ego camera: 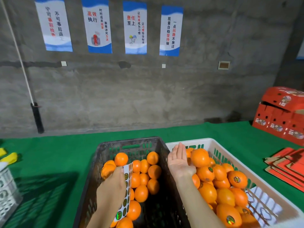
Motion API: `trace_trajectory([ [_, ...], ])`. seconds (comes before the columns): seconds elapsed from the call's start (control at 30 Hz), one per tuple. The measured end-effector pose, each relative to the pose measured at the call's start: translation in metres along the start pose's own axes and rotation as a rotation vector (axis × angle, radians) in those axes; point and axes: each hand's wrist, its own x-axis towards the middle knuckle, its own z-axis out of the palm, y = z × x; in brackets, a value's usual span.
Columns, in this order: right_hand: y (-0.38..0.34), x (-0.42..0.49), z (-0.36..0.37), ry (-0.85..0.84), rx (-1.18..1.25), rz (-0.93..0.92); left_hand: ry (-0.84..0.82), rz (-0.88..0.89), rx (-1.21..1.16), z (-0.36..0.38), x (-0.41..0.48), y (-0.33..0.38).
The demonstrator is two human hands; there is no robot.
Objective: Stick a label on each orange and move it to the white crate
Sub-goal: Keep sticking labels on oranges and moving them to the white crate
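A black crate holds several unlabelled oranges. To its right stands a white crate filled with labelled oranges. My left hand grips a strip of round stickers over the black crate. My right hand is over the left side of the white crate, palm up with straight fingers. An orange lies right beside its fingers on top of the pile, and whether they touch I cannot tell.
Both crates stand on a green cloth. Red cardboard boxes are stacked at the far right, with flat red box blanks in front of them. A grey crate and yellow items sit at the left edge.
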Motion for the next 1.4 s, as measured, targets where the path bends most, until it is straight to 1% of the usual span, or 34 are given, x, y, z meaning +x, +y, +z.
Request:
trace_trajectory([
  [0.03,0.002,0.002,-0.002,-0.001,0.026,0.006,-0.007,0.001,-0.069,0.001,-0.001,0.001],
  [0.07,0.001,0.003,-0.004,-0.004,0.020,0.009,-0.016,-0.006,-0.188,0.002,-0.002,0.002],
  [0.13,0.001,0.004,-0.007,0.039,-0.073,0.060,-0.068,-0.069,-0.448,0.002,-0.001,0.004],
  [0.17,0.002,0.001,-0.005,0.041,-0.154,0.094,-0.100,-0.105,-0.536,0.002,0.000,0.004],
  [0.23,0.012,-0.009,0.004,0.046,-0.473,0.135,-0.129,-0.142,-0.641,-0.001,0.001,0.004],
  [0.27,0.019,-0.016,0.008,0.035,-0.705,0.110,-0.128,-0.150,-0.669,-0.002,0.001,0.005],
  [0.3,0.026,-0.022,0.010,0.007,-0.957,0.036,-0.124,-0.162,-0.680,-0.003,0.002,0.005],
  [0.33,0.035,-0.029,0.011,-0.060,-1.200,-0.071,-0.122,-0.176,-0.680,-0.003,0.001,0.005],
  [0.37,0.043,-0.036,0.012,-0.169,-1.426,-0.182,-0.125,-0.184,-0.681,-0.003,0.002,0.004],
  [0.43,0.058,-0.050,0.009,-0.442,-1.821,-0.325,-0.147,-0.190,-0.715,-0.003,0.001,0.002],
  [0.47,0.065,-0.055,0.006,-0.570,-1.947,-0.363,-0.159,-0.188,-0.731,-0.002,0.002,0.002],
  [0.5,0.071,-0.060,0.003,-0.685,-2.022,-0.383,-0.164,-0.183,-0.737,-0.001,0.001,0.001],
  [0.57,0.081,-0.067,-0.002,-0.845,-2.040,-0.366,-0.159,-0.171,-0.734,0.000,0.001,0.000],
  [0.6,0.084,-0.070,-0.003,-0.878,-2.018,-0.345,-0.155,-0.176,-0.731,0.001,0.001,0.001],
  [0.67,0.086,-0.073,-0.004,-0.863,-1.972,-0.302,-0.157,-0.209,-0.763,0.002,0.002,0.002],
  [0.77,0.086,-0.077,-0.004,-0.806,-1.922,-0.235,-0.208,-0.253,-0.880,0.005,0.004,0.003],
  [0.9,0.085,-0.077,-0.001,-0.721,-1.865,-0.182,-0.310,-0.226,-0.923,0.007,0.004,0.006],
  [0.93,0.085,-0.077,-0.001,-0.704,-1.856,-0.168,-0.326,-0.186,-0.893,0.008,0.003,0.005],
  [1.0,0.085,-0.076,-0.003,-0.680,-1.857,-0.143,-0.327,-0.084,-0.742,0.011,0.000,0.004],
  [1.07,0.085,-0.076,-0.005,-0.661,-1.870,-0.138,-0.272,-0.020,-0.554,0.013,-0.003,0.001],
  [1.13,0.085,-0.076,-0.007,-0.646,-1.862,-0.144,-0.224,0.009,-0.447,0.012,-0.004,0.000],
  [1.27,0.086,-0.076,-0.007,-0.640,-1.832,-0.145,-0.193,0.008,-0.377,0.011,-0.003,0.000],
  [1.4,0.087,-0.074,-0.011,-0.597,-1.836,-0.114,-0.224,-0.026,-0.374,0.009,-0.004,0.001],
])
